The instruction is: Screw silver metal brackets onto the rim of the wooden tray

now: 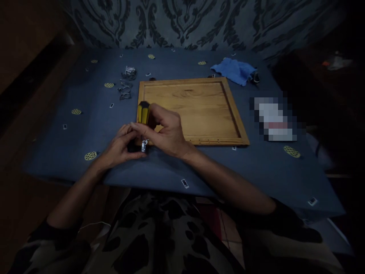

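Observation:
A wooden panel door [205,110] with a raised frame lies flat on the blue-covered table. At its near left corner, my right hand [168,129] is closed around a screwdriver [143,113] with a yellow and black handle, held roughly upright. My left hand [122,146] is closed beside it, thumb and fingers about a small shiny metal hinge [144,145] at the door's edge. The screwdriver's tip is hidden by my fingers, and how the hinge meets the wood cannot be made out. Several small holes show along the near edge of the door.
More metal hinges [124,90] lie left of the door, with another small pile [129,72] behind them. A blue cloth [235,71] is crumpled at the back right, a dark object [255,78] beside it. A blurred-out pale item [275,120] sits at the right. The table's front edge is near my body.

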`<move>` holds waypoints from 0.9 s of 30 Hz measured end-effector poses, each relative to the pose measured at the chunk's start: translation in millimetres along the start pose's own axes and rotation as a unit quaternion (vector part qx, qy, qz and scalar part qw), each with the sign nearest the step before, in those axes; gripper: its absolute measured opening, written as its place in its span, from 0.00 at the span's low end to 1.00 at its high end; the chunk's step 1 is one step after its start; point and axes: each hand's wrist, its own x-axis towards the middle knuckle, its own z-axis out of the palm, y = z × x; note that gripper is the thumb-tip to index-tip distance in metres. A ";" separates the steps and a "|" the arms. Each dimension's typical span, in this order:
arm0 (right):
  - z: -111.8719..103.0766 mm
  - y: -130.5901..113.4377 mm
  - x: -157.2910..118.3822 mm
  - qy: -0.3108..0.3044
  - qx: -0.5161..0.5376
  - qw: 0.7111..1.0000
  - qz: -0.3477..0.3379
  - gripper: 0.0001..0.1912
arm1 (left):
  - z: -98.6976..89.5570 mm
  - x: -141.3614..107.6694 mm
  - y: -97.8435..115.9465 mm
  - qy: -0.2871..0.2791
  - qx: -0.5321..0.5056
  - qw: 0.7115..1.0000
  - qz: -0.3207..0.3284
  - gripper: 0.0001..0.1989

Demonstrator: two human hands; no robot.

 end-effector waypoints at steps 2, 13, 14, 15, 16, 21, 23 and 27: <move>-3.9 -4.5 3.0 0.029 0.007 0.999 0.038 0.18 | -1.3 1.1 2.3 -0.007 -0.003 1.000 0.003 0.28; -11.8 1.3 11.2 0.009 -0.010 0.998 0.058 0.17 | -0.7 1.6 2.3 0.005 0.002 1.000 0.029 0.25; -12.0 1.2 10.9 0.003 -0.015 0.998 0.054 0.17 | -0.4 1.6 1.7 0.004 0.002 1.000 0.028 0.25; -12.3 1.3 10.8 0.001 -0.019 0.999 0.051 0.18 | -0.2 1.6 1.3 0.003 0.001 1.000 0.027 0.25; -12.7 1.5 10.9 0.001 -0.021 0.999 0.049 0.18 | 0.0 1.6 1.2 0.002 0.000 1.000 0.027 0.25; -14.2 8.3 12.0 0.020 -0.023 0.999 0.043 0.22 | 0.1 1.9 3.7 0.009 0.006 0.999 0.050 0.24; -14.3 13.4 11.7 0.037 -0.019 0.998 0.043 0.21 | 0.1 1.8 4.7 0.007 0.012 0.998 0.054 0.23; -14.3 26.9 8.0 0.072 0.009 0.995 0.070 0.17 | 1.6 0.7 4.8 -0.005 0.020 0.998 0.051 0.22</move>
